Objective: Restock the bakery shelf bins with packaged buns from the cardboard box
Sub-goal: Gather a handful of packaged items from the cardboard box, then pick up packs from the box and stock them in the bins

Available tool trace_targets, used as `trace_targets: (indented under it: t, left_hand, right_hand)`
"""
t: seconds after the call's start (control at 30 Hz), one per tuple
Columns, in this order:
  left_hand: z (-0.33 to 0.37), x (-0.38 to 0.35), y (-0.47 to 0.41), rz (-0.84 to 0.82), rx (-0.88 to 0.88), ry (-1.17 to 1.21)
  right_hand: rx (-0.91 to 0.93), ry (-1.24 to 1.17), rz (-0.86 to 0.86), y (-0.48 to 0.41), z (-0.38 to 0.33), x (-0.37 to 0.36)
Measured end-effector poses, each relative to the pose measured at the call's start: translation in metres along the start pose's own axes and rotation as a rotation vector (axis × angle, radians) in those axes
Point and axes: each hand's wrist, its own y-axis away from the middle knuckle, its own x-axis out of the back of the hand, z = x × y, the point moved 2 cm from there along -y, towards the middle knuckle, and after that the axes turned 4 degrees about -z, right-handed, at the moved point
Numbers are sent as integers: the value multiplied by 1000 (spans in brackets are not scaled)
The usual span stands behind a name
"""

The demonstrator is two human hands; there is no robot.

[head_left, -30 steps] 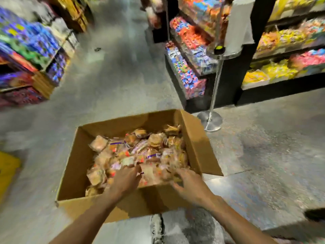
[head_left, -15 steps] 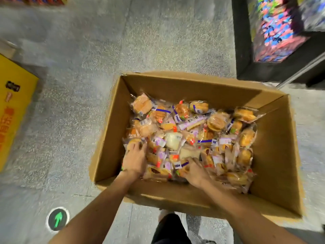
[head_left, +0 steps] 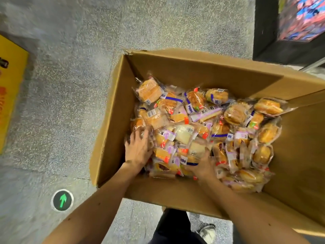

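Many small buns in clear plastic packets (head_left: 202,120) lie in a heap inside the big brown cardboard box (head_left: 193,71). The box stands open on the grey speckled floor (head_left: 70,85). Both bare arms of the person reach into it.

The left hand (head_left: 139,150) lies on the near left side of the heap. Its fingers (head_left: 136,136) are spread apart and press on the packets. The right hand (head_left: 202,167) is pushed in among the packets near the front wall. Its fingers are hidden there, so I cannot tell if they grip anything.

A round green arrow sticker (head_left: 62,200) sits on the floor left of the box.
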Motion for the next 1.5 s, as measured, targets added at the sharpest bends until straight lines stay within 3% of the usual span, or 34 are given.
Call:
trace_targets:
  t: [0.17,0.27,0.4,0.5,0.57,0.63,0.77,0.9,1.1,1.17,1.27,1.33,1.5]
  left_hand:
    - [0,13,4,-38,63,277]
    - [0,18,11,-96,116,809]
    - [12,22,24,-415,136,1213]
    - [34,23,37,-624,179,1662]
    - [49,25,41,-701,178,1782]
    - [61,23,41,-681,146,1704]
    - [72,22,37,-544,122,1427]
    - [82,20,36,-515,95,1224]
    - [94,25,27,-503,7,1083]
    - [90,30,19,-356,-25,981]
    - [68,41,-5,129,-67,573]
    - [53,45,-23,263,-55,330]
    - [43,30,-54,16,29,83]
  right_hand:
    - [-35,-62,-51,8,-4,13]
    - [-2,-166,-3,17,-10,30]
    - [36,-291,-15,23,-18,40]
    - [97,-307,-60,31,-35,46]
    - [131,-339,-150,35,-43,46]
    - [105,-447,-242,38,-46,43]
    - [-49,-691,-299,45,-46,36]
    - [-125,-883,-348,47,-47,34]
    - [-78,-738,-490,42,-53,44]
    - [-94,-711,-463,36,-48,48]
    - [-108,-754,-443,35,-44,57]
    - [-114,-795,-456,37,-42,63]
    - [-88,-846,-431,36,-25,69]
